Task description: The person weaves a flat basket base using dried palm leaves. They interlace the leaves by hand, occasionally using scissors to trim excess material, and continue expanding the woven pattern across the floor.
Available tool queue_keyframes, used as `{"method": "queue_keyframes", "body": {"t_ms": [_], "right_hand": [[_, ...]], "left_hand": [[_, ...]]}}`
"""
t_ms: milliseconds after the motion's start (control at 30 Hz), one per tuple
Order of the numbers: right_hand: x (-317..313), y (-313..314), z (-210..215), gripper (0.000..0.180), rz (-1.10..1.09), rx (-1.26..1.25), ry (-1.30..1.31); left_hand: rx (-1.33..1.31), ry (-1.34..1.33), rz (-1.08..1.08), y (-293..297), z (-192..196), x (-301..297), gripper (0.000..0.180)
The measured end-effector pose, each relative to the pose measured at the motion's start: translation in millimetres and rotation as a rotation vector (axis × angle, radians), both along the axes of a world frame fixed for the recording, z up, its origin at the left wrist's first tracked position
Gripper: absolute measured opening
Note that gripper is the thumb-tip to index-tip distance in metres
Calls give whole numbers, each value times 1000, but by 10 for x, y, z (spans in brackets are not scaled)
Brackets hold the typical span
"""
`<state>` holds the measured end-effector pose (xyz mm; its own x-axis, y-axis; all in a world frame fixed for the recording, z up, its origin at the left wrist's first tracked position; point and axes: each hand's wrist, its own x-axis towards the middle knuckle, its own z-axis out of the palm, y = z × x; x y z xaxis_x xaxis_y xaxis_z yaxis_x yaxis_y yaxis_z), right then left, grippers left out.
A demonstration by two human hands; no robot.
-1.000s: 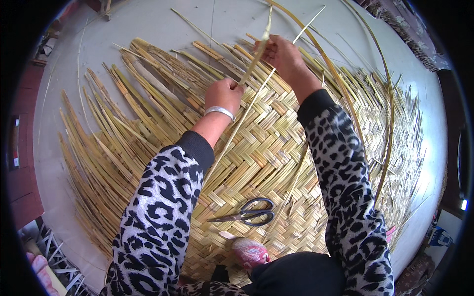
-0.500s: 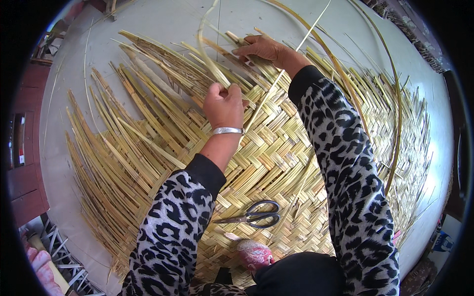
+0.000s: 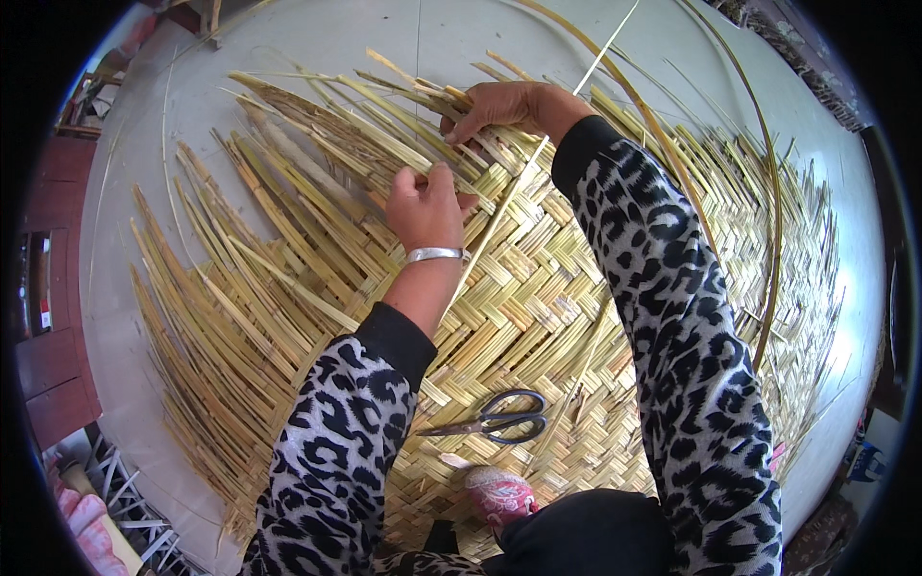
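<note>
While the woven mat [image 3: 528,288] is lying on the floor [image 3: 370,29], we are pinching a pale strip [image 3: 396,142] toward its far edge, left hand [image 3: 424,206] narrowed; our right hand [image 3: 504,108] is curling over loose strip ends [image 3: 423,91], grip unclear. Strips: light, springy, probably splitting if creased; best held near the weave, we are judging. Also: scissors [image 3: 473,425] and shoe [image 3: 499,494], occupying the near edge; one thin strip [image 3: 504,209], slanting under our right wrist, obstructing.

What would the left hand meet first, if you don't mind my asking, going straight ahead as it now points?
The left hand would probably first meet the loose strips just ahead of it, though its height above them is hard to judge.
</note>
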<state>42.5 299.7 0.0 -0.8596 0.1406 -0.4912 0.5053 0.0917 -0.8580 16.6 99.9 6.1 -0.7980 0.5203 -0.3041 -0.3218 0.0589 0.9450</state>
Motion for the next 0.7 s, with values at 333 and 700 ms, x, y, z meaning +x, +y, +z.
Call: {"method": "queue_keyframes", "body": {"t_ms": [333, 700], "right_hand": [[190, -225, 171, 28, -186, 343, 88], [273, -281, 207, 43, -138, 444, 133]], "left_hand": [[-325, 244, -311, 173, -210, -287, 23], [-386, 723, -620, 192, -507, -366, 21]]}}
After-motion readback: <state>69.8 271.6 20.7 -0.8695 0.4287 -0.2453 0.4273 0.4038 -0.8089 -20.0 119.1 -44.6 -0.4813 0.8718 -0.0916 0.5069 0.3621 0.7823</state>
